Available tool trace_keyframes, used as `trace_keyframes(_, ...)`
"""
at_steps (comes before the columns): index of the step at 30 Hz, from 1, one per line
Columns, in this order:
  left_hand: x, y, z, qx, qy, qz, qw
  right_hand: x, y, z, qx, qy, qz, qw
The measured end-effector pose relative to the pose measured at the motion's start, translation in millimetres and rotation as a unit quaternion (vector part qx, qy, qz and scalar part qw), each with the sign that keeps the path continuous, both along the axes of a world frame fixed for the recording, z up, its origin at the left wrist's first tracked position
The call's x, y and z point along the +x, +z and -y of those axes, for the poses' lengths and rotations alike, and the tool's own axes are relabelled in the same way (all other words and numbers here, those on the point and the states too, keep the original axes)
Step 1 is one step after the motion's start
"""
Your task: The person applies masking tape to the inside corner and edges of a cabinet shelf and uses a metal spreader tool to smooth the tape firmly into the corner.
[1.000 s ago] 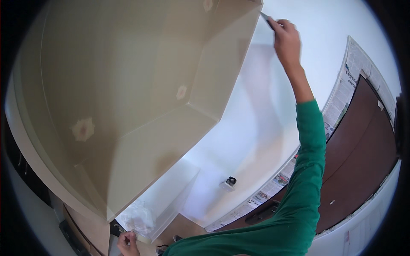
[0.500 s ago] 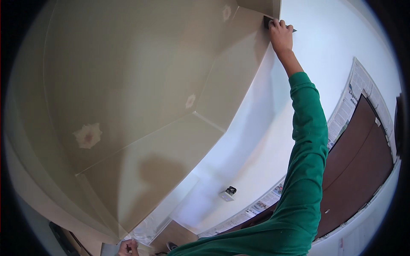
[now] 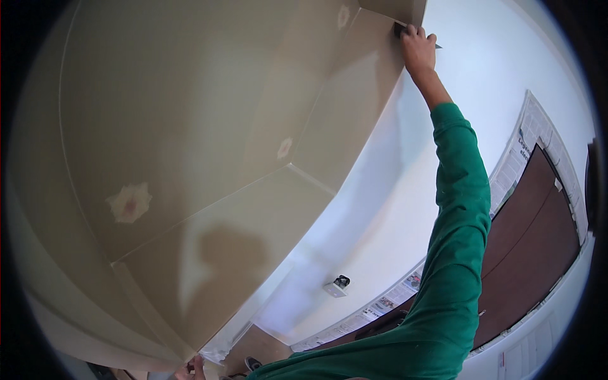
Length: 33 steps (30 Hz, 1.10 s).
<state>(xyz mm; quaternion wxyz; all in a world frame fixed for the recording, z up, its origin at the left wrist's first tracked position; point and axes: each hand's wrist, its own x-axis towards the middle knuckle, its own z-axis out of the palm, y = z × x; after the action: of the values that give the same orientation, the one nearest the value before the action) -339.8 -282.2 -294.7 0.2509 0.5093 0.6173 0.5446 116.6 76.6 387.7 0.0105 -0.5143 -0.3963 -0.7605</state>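
Holding what in that right hand (image 3: 420, 53)?

Dark flat-bladed scraper (image 3: 399, 30), fingers wrapped snug around it, up by the far edge of the beige boxed recess (image 3: 228, 126), next to the white wall (image 3: 487, 76).

And the left hand (image 3: 192, 368)?

Fingers curled near the recess's bottom corner. Honestly can't tell if they're gripping anything.

Texture?

Smooth matte board, thin pale seams (image 3: 202, 211), ragged-edged patches (image 3: 130, 202) with brownish middles. Crinkly plastic (image 3: 218, 352) below. Little white wall box (image 3: 335, 289) with something black in it.

Room?

Brown door (image 3: 532, 240) framed in newspaper (image 3: 520, 130), tan floor (image 3: 263, 347).
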Motion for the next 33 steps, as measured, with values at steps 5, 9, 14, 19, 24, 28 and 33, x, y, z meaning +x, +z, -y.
trace_keyframes(5, 5, 13, 2, -0.005, 0.007, 0.055, 0.998, -2, 6, -3, 0.015, 0.007, 0.002, 1.0)
trace_keyframes(9, 2, -7, 2, 0.004, 0.006, 0.057, 0.998, 3, 3, -5, 0.009, 0.023, 0.018, 1.0)
trace_keyframes(14, 4, -10, 0, 0.007, 0.015, 0.043, 0.999, -4, 5, -14, 0.01, 0.014, 0.009, 1.0)
trace_keyframes(19, -2, -20, -2, -0.01, 0.006, 0.033, 0.999, -17, -1, -32, 0.016, 0.025, 0.024, 0.999)
trace_keyframes(24, -2, -32, -3, -0.013, 0.022, -0.003, 1.0, -30, 11, -43, 0.009, 0.011, 0.001, 1.0)
trace_keyframes(28, -4, -33, 0, -0.013, 0.031, -0.005, 0.999, -28, 8, -49, 0.01, 0.028, -0.003, 1.0)
trace_keyframes(33, 4, 7, 5, -0.032, 0.012, 0.062, 0.997, -27, 13, -44, 0.018, 0.044, -0.009, 0.999)
